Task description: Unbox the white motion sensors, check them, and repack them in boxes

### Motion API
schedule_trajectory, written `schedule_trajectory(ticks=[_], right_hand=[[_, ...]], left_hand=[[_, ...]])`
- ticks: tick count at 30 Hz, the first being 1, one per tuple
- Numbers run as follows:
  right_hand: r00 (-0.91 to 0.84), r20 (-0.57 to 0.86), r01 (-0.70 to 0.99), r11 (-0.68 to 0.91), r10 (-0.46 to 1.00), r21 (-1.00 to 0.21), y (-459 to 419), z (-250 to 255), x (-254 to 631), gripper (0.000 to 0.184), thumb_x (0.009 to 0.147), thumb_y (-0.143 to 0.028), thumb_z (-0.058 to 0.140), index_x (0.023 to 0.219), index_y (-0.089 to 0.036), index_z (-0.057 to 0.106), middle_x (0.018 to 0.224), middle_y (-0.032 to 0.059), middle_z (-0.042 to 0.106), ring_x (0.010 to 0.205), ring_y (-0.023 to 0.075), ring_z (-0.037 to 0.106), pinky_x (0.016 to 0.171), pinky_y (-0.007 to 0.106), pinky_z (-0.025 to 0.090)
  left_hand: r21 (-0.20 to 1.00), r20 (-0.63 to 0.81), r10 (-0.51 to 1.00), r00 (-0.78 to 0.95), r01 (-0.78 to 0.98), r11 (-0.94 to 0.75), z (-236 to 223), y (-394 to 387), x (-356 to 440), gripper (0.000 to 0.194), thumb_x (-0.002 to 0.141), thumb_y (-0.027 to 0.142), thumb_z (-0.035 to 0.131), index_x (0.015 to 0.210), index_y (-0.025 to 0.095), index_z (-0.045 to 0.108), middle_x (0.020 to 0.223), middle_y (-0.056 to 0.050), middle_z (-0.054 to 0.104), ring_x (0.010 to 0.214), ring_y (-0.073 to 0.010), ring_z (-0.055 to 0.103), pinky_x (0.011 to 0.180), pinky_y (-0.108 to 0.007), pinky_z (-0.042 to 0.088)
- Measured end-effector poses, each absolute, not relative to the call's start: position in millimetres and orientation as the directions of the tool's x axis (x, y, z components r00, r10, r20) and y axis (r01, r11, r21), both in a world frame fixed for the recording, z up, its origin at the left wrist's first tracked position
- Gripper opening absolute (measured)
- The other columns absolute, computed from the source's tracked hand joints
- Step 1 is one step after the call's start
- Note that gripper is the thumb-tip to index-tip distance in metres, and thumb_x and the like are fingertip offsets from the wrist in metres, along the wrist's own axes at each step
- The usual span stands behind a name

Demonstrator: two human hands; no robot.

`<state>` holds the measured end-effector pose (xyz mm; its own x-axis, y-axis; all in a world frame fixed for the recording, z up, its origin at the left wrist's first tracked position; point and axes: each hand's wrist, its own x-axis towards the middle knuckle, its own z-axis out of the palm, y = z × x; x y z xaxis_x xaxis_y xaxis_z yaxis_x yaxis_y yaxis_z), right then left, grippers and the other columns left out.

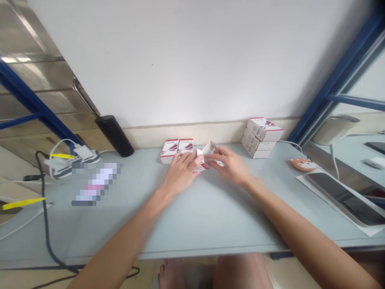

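The left hand's fingers (187,162) and right hand's fingers (217,156) pinch a small white carton (207,148) with a raised flap over the bench (192,228). A slack pinch could drop it, or a careless shift could crease the flap or knock the paired red-and-white boxes (176,150) just behind.

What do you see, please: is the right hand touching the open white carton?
Touching: the head view shows the right hand with fingers pressed on the open white carton.

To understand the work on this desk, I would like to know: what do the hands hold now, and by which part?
The left hand and right hand hold a small white-and-red carton between them, each at one end, below its raised open flap.
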<state>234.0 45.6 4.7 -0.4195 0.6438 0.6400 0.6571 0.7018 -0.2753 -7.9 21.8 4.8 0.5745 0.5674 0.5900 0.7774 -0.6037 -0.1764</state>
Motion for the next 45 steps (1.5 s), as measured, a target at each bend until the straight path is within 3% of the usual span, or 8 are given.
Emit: schedule_trajectory(ticks=[7, 14, 17, 21, 24, 31, 37, 45], right_hand=[[-0.346, 0.538, 0.759, 0.567, 0.768, -0.321, 46.5, -4.3, 223.2, 0.014, 0.098, -0.026, 0.067, 0.099, -0.030, 0.081, 0.097, 0.0029, 0.073, 0.092, 0.0224, 0.065, 0.073, 0.033, 0.045], [-0.266, 0.561, 0.766, 0.525, 0.784, -0.371, 48.8, 7.7, 235.4, 0.015, 0.093, -0.017, 0.058, 0.096, -0.026, 0.069, 0.102, 0.0060, 0.072, 0.094, 0.0241, 0.065, 0.083, 0.037, 0.048], [-0.113, 0.495, 0.553, 0.469, 0.861, -0.689, 59.1, 13.1, 254.1, 0.008, 0.093, -0.024, 0.055, 0.095, -0.025, 0.062, 0.098, 0.0043, 0.070, 0.086, 0.0219, 0.065, 0.081, 0.037, 0.052], [0.007, 0.261, -0.074, 0.261, 0.965, -0.963, 69.3, 15.9, 264.0, 0.015, 0.087, -0.038, 0.061, 0.089, -0.025, 0.054, 0.079, -0.0003, 0.064, 0.072, 0.0211, 0.068, 0.071, 0.040, 0.062], [0.104, 0.139, -0.265, 0.162, 0.985, -0.950, 75.0, 14.8, 264.0, 0.020, 0.082, -0.039, 0.065, 0.089, -0.025, 0.051, 0.073, -0.0014, 0.063, 0.062, 0.0208, 0.068, 0.066, 0.043, 0.065], [0.442, 0.167, -0.284, 0.314, 0.881, -0.906, 93.4, 9.2, 279.5, 0.021, 0.087, -0.042, 0.056, 0.093, -0.029, 0.041, 0.080, -0.0024, 0.059, 0.070, 0.0194, 0.070, 0.068, 0.042, 0.068], [0.658, 0.204, -0.211, 0.438, 0.725, -0.874, 93.8, 8.7, 283.6, 0.024, 0.093, -0.048, 0.049, 0.103, -0.031, 0.036, 0.103, 0.0008, 0.060, 0.084, 0.0183, 0.074, 0.081, 0.042, 0.068], [0.632, 0.255, -0.074, 0.385, 0.732, -0.920, 91.0, 10.4, 279.0, 0.028, 0.099, -0.053, 0.040, 0.114, -0.031, 0.035, 0.106, 0.0051, 0.068, 0.089, 0.0229, 0.080, 0.080, 0.041, 0.067]], left_hand=[[-0.275, 0.571, 0.490, 0.659, 0.715, -0.643, 2.9, 19.0, -9.2, 0.047, 0.096, 0.023, 0.069, 0.141, 0.027, 0.058, 0.149, -0.014, 0.064, 0.122, -0.0309, 0.066, 0.106, -0.047, 0.045], [-0.143, 0.576, 0.579, 0.577, 0.769, -0.623, 11.4, 16.9, -8.8, 0.064, 0.093, 0.028, 0.070, 0.152, 0.026, 0.046, 0.161, -0.013, 0.053, 0.138, -0.0323, 0.059, 0.113, -0.048, 0.046], [-0.103, 0.590, 0.608, 0.531, 0.797, -0.595, 12.5, 18.7, -8.7, 0.069, 0.092, 0.028, 0.071, 0.154, 0.026, 0.042, 0.162, -0.013, 0.052, 0.140, -0.0329, 0.059, 0.115, -0.050, 0.045], [-0.035, 0.585, 0.644, 0.493, 0.808, -0.588, 10.6, 20.9, -10.0, 0.073, 0.090, 0.028, 0.074, 0.154, 0.029, 0.039, 0.164, -0.013, 0.048, 0.142, -0.0331, 0.058, 0.116, -0.052, 0.047], [0.010, 0.631, 0.644, 0.431, 0.827, -0.563, 9.9, 18.9, -11.2, 0.072, 0.091, 0.031, 0.075, 0.154, 0.030, 0.039, 0.163, -0.013, 0.049, 0.142, -0.0319, 0.057, 0.113, -0.048, 0.051], [0.060, 0.716, 0.588, 0.377, 0.806, -0.589, 42.4, 23.7, 11.3, 0.078, 0.091, 0.028, 0.074, 0.158, 0.025, 0.034, 0.151, -0.015, 0.060, 0.141, -0.0326, 0.056, 0.118, -0.049, 0.046], [0.283, 0.491, 0.755, 0.435, 0.740, -0.610, 51.3, 80.8, 60.5, 0.081, 0.088, 0.027, 0.072, 0.158, 0.012, 0.035, 0.146, -0.023, 0.059, 0.135, -0.0354, 0.059, 0.111, -0.051, 0.051], [0.255, 0.401, 0.670, 0.624, 0.627, -0.736, 20.8, 103.3, 74.6, 0.056, 0.089, 0.021, 0.068, 0.144, 0.022, 0.062, 0.162, -0.015, 0.051, 0.154, -0.0343, 0.042, 0.128, -0.058, 0.027]])
